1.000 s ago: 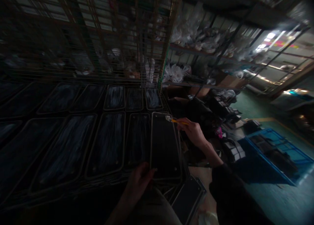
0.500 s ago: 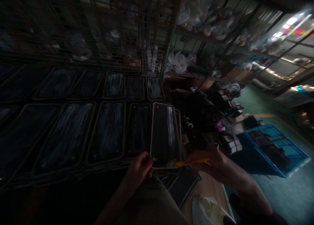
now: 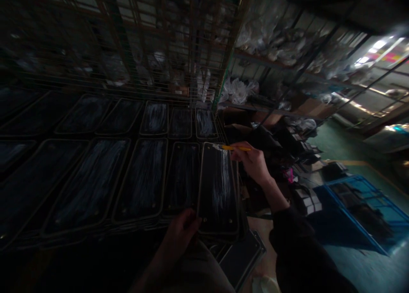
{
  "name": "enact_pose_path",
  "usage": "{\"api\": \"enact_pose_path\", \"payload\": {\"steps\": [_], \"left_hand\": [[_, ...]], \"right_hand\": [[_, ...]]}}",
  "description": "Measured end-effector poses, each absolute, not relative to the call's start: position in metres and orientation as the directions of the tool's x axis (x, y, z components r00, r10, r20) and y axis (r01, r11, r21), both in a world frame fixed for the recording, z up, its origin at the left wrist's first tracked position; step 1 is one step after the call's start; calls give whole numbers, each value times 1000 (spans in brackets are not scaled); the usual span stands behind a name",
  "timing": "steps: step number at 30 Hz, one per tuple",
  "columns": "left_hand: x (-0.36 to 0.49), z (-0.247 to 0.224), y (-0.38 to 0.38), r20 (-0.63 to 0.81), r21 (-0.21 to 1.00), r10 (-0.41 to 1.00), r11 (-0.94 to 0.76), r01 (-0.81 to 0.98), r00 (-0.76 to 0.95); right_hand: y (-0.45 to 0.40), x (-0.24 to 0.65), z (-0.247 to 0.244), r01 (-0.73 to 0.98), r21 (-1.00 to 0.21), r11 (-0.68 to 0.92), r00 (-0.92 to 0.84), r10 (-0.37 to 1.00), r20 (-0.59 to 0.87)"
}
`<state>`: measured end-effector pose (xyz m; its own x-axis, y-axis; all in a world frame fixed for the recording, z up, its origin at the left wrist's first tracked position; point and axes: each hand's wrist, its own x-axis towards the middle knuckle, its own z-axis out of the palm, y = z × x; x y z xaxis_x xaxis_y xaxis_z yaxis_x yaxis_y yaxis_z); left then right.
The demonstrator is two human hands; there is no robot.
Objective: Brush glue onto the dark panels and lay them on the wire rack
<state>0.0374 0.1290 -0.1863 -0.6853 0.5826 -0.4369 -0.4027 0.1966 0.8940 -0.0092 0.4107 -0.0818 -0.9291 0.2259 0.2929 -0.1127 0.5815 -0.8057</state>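
A black rectangular panel point(image 3: 209, 186) with rounded corners and a pale rim lies in front of me, white streaks running down its middle and right side. My left hand point(image 3: 182, 231) pinches its lower left corner between thumb and fingers. With my right hand point(image 3: 251, 161) I grip a brush point(image 3: 234, 147) by its yellow handle. The brush's whitish tip is at the panel's upper edge. To the left, a similar streaked panel point(image 3: 182, 176) lies beside it, and another streaked panel point(image 3: 206, 122) lies just beyond.
Stacks of streaked panels point(image 3: 89, 178) fill the left side in two rows. Behind them rises a wire mesh rack point(image 3: 220, 84). Several plain panels point(image 3: 239, 259) lie near my lap. A blue crate point(image 3: 351, 208) stands on the green floor at the right.
My right hand has moved the brush from the panel's lower edge up to its upper edge. The white streaks now spread wider. My left hand stays at the lower left corner.
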Motion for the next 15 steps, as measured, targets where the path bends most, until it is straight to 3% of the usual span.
{"api": "enact_pose_path", "payload": {"steps": [5, 15], "left_hand": [[36, -186, 128, -450, 891, 594, 246, -382, -667], [38, -181, 127, -443, 890, 604, 205, -408, -663]], "right_hand": [[399, -22, -95, -168, -777, 606, -935, 152, 321], [368, 80, -65, -197, -728, 657, -976, -201, 83]]}}
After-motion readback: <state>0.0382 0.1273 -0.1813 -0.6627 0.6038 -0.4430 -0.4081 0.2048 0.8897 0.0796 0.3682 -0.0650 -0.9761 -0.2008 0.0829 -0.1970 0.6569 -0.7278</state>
